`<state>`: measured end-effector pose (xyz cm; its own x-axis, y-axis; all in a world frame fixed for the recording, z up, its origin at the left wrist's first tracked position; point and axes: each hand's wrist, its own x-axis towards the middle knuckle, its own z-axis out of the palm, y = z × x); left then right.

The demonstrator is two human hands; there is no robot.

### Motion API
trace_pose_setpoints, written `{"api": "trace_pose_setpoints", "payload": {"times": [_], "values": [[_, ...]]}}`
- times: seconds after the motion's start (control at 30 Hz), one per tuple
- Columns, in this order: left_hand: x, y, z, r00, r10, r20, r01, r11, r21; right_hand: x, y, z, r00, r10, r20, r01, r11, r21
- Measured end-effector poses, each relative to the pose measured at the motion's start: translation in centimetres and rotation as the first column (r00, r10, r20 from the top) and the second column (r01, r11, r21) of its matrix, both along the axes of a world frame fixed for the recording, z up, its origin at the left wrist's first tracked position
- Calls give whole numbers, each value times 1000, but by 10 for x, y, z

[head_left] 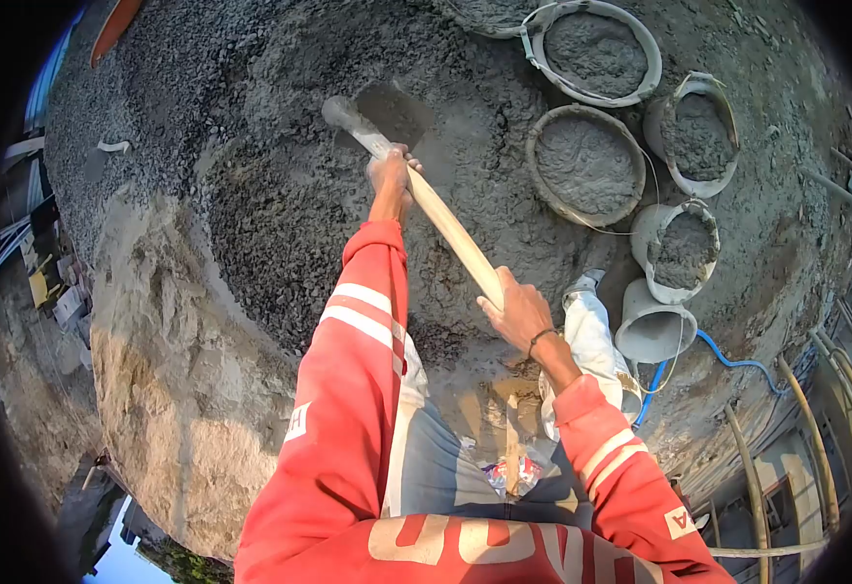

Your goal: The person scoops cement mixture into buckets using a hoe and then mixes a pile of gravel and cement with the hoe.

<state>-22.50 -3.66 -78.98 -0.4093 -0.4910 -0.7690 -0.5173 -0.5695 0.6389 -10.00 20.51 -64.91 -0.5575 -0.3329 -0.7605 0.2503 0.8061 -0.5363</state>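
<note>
Left hand [392, 175] and right hand [523, 310] both grasp a long hoe with a pale wooden handle [453, 232], its dark blade over coarse grey mix [280, 219]; round, grey, filled buckets [657, 127] stand right of the mix. Working it seems underway; another stroke would call for firm grips.
</note>
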Motion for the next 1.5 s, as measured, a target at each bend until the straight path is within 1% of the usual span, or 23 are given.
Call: {"api": "trace_pose_setpoints", "payload": {"times": [0.1, 0.17, 0.2, 0.23, 0.3, 0.37, 0.4, 0.5, 0.63, 0.77, 0.9, 0.97, 1.0, 1.03, 1.07, 1.1, 1.13, 1.2, 1.23, 1.3, 1.33, 1.4, 1.5], "values": [[-36, 37, -12, 981, -167, 99, 188, 945, -269, -52, -19, -36, 996, -12, -88, 13, 1000, 17], [-42, 59, -12, 939, -303, 162, 339, 898, -281, -63, -24, -37, 996, -7, -83, 14, 996, 91], [-37, 66, -35, 929, -334, 159, 360, 915, -181, -65, -25, -36, 997, -7, -74, 18, 988, 156], [-31, 75, -52, 862, -442, 248, 480, 870, -117, -61, -23, -33, 997, 4, -80, 9, 987, 160], [-5, 103, -94, 811, -457, 366, 576, 734, -360, -29, -8, -26, 994, -107, -14, 107, 970, 217], [13, 124, -68, 716, -516, 469, 676, 681, -282, -11, 1, -25, 990, -141, -14, 141, 971, 193], [24, 130, -52, 614, -570, 545, 781, 540, -315, -1, 1, -18, 986, -165, 21, 156, 961, 229], [53, 142, -26, 543, -628, 558, 811, 565, -153, 36, 0, 5, 969, -230, 88, 194, 932, 305], [103, 162, -23, 467, -679, 567, 832, 554, -23, 93, 4, 14, 938, -317, 138, 255, 903, 345], [159, 183, -21, 316, -732, 604, 878, 467, 106, 138, 8, 29, 908, -394, 143, 327, 879, 346], [173, 191, -28, 200, -783, 590, 908, 374, 189, 138, 9, 35, 867, -442, 231, 342, 864, 370], [208, 187, -88, 432, -832, 349, 764, 543, 348, 117, 22, 55, 860, -451, 239, 365, 871, 329], [203, 195, -70, 544, -771, 331, 674, 636, 375, 110, 34, 63, 848, -478, 227, 388, 853, 348], [194, 199, -44, 525, -789, 318, 692, 614, 381, 103, 50, 70, 885, -399, 239, 325, 899, 295], [183, 200, -18, 617, -715, 330, 536, 688, 489, 97, 67, 77, 918, -311, 246, 256, 938, 232], [178, 202, -2, 691, -625, 363, 360, 732, 578, 91, 85, 86, 913, -331, 239, 278, 933, 230], [177, 207, 3, 679, -640, 360, 381, 726, 573, 87, 106, 97, 919, -289, 268, 249, 953, 174], [177, 216, 7, 816, -379, 437, 42, 792, 609, 77, 143, 128, 922, -220, 319, 205, 976, 79], [175, 219, 4, 809, -396, 433, 66, 795, 603, 72, 162, 146, 920, -193, 341, 189, 981, 44], [174, 221, -2, 876, -266, 403, -27, 807, 590, 83, 201, 183, 951, -170, 259, 184, 982, -31], [165, 229, 18, 882, -215, 420, -62, 830, 555, 90, 220, 204, 947, -179, 265, 194, 980, -32], [159, 247, 38, 869, -268, 417, -17, 824, 566, 114, 254, 243, 940, -207, 271, 218, 976, -9], [159, 298, 109, 860, -344, 378, 94, 833, 545, 146, 298, 297, 900, -278, 337, 285, 958, 31]]}}
